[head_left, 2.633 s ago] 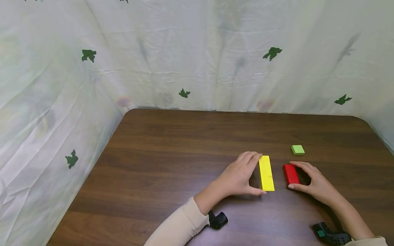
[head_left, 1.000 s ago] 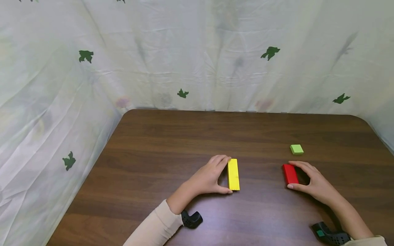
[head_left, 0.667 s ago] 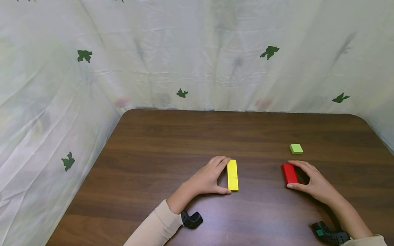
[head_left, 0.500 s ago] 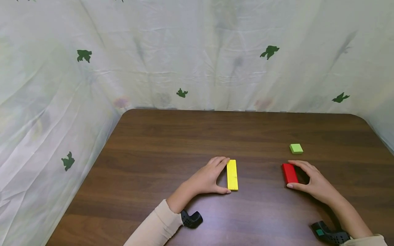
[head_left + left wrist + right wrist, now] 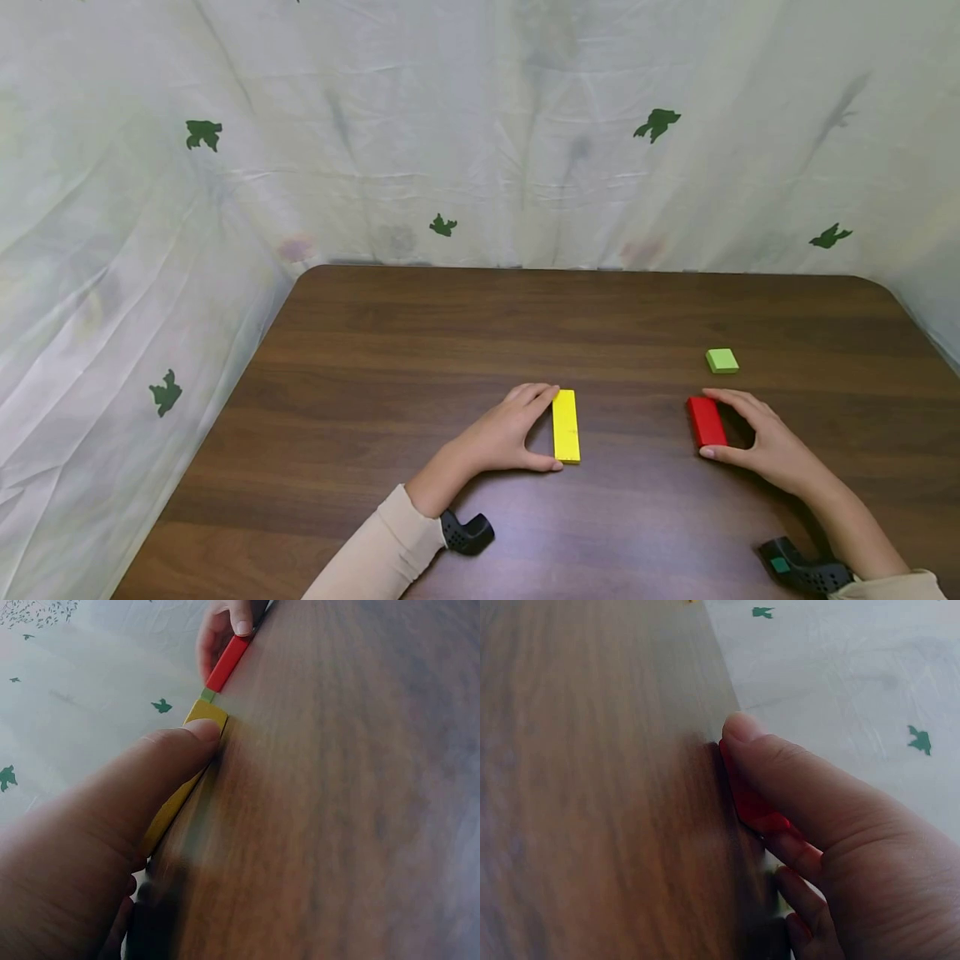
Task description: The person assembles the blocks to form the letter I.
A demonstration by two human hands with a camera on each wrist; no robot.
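Yellow block: lay [image 5: 566, 427] on the worktop [image 5: 337, 375], its long sides running toward the far edge, well apart from both the left and right edges.
Grip on yellow: the left hand [image 5: 498, 437] pinched it by its two short ends, thumb against the near end and fingers at the far end, palm on the side toward the left edge.
Red block: sat [image 5: 707, 422] well apart from the yellow one, between it and the right edge.
Grip on red: the right hand [image 5: 768, 446] held it by its ends in the same way, thumb near and fingers far, palm on the side toward the right edge.
Green block: lay [image 5: 722, 361] untouched just beyond the red block, toward the far right corner; it was the smallest of the three.
Wrists: each carried a black device, the left one [image 5: 468, 535] plain, the right one [image 5: 806, 570] with a small green patch.
Sleeves: pale cream, the left one [image 5: 378, 546] showing more than the right.
Cloth: a whitish sheet [image 5: 375, 167] with dark green shapes hung behind the far edge and beside the left edge.
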